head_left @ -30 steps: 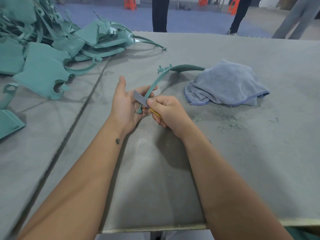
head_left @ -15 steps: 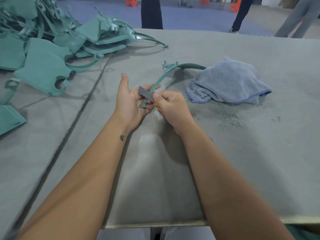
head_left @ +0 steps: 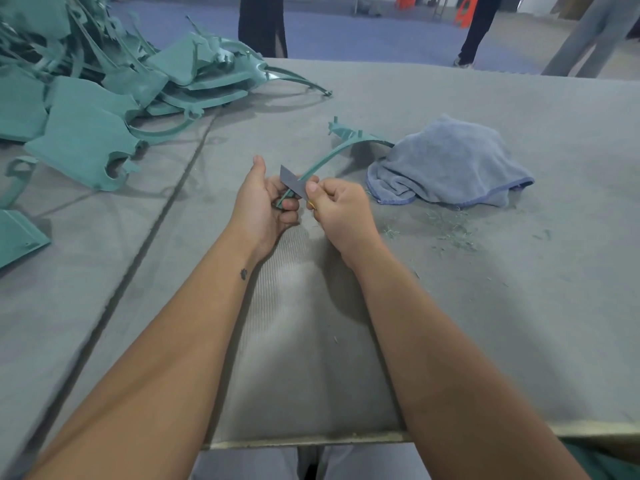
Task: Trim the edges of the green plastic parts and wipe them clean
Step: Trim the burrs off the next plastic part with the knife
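At frame centre, the left hand grips the near end of a curved green strip to steady it, while the right hand pinches a blade against its edge, probably trimming. A cloth waits centre-right on the table.

strip's far end under towel, pile cropped left
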`<state>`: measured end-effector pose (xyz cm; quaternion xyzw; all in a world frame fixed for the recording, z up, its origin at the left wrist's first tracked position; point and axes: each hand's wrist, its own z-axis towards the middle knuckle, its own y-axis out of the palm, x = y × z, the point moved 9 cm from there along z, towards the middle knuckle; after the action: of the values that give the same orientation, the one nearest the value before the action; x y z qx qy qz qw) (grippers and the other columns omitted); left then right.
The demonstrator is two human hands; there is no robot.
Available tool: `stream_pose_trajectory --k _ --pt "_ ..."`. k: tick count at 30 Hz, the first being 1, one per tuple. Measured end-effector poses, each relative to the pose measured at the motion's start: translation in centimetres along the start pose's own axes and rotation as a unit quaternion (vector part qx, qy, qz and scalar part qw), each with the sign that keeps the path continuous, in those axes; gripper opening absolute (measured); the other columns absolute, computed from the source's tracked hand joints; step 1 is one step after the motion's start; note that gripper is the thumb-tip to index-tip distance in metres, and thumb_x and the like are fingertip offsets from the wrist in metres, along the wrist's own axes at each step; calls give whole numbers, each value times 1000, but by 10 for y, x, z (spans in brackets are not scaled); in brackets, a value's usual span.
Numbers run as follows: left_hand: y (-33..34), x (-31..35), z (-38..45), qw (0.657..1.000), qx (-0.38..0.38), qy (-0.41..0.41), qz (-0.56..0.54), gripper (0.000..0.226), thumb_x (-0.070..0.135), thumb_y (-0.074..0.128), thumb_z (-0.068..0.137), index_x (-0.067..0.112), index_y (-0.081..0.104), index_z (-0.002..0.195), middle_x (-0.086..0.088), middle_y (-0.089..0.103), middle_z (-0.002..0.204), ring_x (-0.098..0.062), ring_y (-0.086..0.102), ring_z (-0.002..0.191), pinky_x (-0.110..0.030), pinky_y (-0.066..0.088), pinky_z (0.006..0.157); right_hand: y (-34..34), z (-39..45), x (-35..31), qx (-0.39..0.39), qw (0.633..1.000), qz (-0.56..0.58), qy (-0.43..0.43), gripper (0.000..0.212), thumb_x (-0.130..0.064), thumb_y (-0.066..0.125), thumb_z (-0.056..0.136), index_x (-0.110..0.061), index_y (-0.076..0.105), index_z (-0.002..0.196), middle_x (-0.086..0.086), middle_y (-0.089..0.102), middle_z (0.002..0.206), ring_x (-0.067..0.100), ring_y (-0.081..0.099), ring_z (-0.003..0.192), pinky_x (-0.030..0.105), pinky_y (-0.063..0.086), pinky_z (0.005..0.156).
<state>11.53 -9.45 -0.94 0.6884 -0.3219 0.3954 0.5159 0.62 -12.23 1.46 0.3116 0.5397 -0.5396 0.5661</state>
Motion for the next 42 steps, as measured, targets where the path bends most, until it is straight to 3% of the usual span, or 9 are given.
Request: stream_pose_trajectory --k 5,10,16,20,27,29,35,37,42 --pt "2 -1 1 1000 6 9 29 75 51 11 104 0 65 92 -1 52 70 -4 30 45 -18 20 44 -8 3 0 43 999 5 7 43 -15 52 96 -18 44 54 -1 38 50 16 34 52 30 28 54" --pt "-11 5 -2 999 11 24 25 81 52 11 103 -2 69 92 4 41 57 -4 27 45 -16 19 43 -26 7 22 104 974 179 89 39 -20 47 99 -17 45 61 -9 36 43 6 27 40 22 23 39" --pt "-4 6 -2 999 -18 27 15 82 56 9 101 -5 64 98 -5 46 68 -9 34 53 -21 28 49 3 -1 0 -45 990 133 19 33 -12 50 98 -9 52 66 -4 38 43 4 31 37 15 25 38" --pt "5 5 -8 999 -43 12 24 89 61 5 99 -6 64 105 -38 59 107 -35 58 95 -37 50 85 20 -8 -7 -119 992 47 0 35 -9 49 98 6 53 67 -1 38 44 7 31 40 23 27 46" --pt "14 3 -12 992 -89 -18 -83 97 68 5 94 -11 55 119 -38 44 135 -40 44 121 -49 24 116 16 -4 -3 -106 993 38 26 37 -10 48 98 -8 45 62 -2 36 44 4 29 39 18 25 43" --pt "12 4 -11 993 -85 -13 -84 91 62 6 97 -11 56 119 -36 48 128 -37 44 113 -47 28 114 15 -3 -2 -96 994 42 32 34 -12 48 98 -4 47 65 2 34 48 6 28 40 19 24 43" --pt "3 7 -6 999 -51 17 -1 44 28 37 100 -6 60 116 -11 61 88 -16 57 79 -24 50 72 8 -1 -4 -44 999 21 12 42 -15 51 97 15 49 68 9 35 55 21 30 54 34 26 55" --pt "9 9 -7 995 -78 46 48 28 15 53 93 -2 62 112 -11 61 87 -16 59 79 -22 53 73 6 -1 -4 -32 999 12 8 42 -14 52 96 9 45 61 10 33 56 22 28 56 36 24 57" --pt "13 9 -8 988 -101 77 83 46 10 66 74 1 60 118 -23 56 110 -30 52 101 -33 47 98 3 1 0 -9 1000 -8 4 31 -7 51 90 12 49 66 8 36 54 18 30 56 34 26 55"
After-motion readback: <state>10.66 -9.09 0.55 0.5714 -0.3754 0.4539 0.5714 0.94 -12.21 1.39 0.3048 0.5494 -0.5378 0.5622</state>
